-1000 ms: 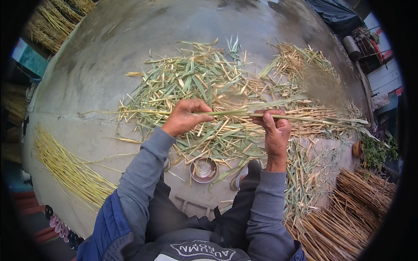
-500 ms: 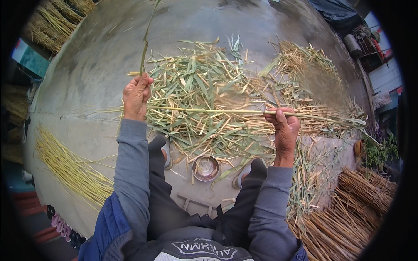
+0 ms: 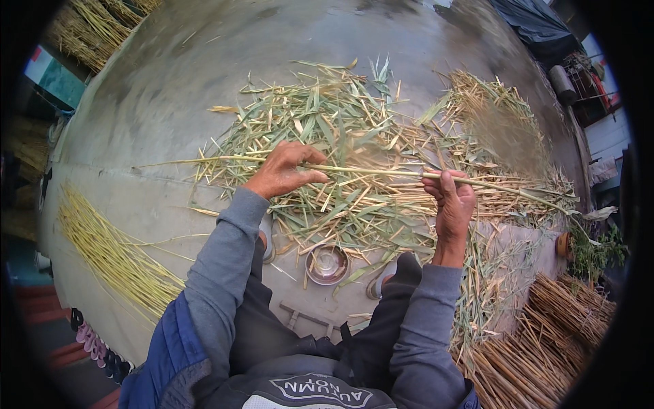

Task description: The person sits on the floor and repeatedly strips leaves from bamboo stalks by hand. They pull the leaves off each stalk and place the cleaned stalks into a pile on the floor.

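The person is holding a long thin stalk (image 3: 381,172) level across the front of the body, above a heap of green and yellow stripped leaves (image 3: 354,150) lying on the concrete floor (image 3: 204,61). The left hand (image 3: 283,170) is gripping the stalk with fingers curled over it. The right hand (image 3: 451,199) is clenching the same stalk farther along. A small metal bowl (image 3: 327,264) is sitting between the person's feet, near the heap. A row of yellow stalks (image 3: 109,252) is lying well apart to the left.

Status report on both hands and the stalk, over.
Left hand and right hand both gripping one long stalk, held level. Leaf litter pile beneath. Metal bowl between the feet. Nothing blocking.
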A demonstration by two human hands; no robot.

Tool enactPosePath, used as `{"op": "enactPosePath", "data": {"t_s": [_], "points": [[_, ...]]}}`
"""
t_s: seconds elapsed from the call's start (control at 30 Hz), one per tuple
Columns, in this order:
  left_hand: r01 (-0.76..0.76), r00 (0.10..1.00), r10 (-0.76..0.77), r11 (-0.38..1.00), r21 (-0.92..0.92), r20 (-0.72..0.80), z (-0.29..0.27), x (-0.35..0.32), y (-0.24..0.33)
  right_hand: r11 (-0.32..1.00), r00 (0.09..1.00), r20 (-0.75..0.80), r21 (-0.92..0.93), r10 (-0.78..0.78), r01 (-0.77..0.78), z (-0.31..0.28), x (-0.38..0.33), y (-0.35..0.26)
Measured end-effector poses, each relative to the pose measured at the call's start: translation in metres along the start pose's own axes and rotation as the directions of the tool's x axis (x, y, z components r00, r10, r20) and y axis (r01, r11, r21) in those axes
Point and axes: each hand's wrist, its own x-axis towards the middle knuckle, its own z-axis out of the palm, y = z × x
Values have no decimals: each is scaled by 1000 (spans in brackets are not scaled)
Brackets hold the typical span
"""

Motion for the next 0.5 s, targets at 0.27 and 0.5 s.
{"op": "enactPosePath", "data": {"t_s": [0.27,0.5], "points": [[349,937,-299,764,-542,182,4,4,3,999,1000,11,30,-26,25,2,0,-3],[504,857,-456,649,-570,239,-1,3,9,991,983,121,-3,-136,137,-1,-9,-13]]}}
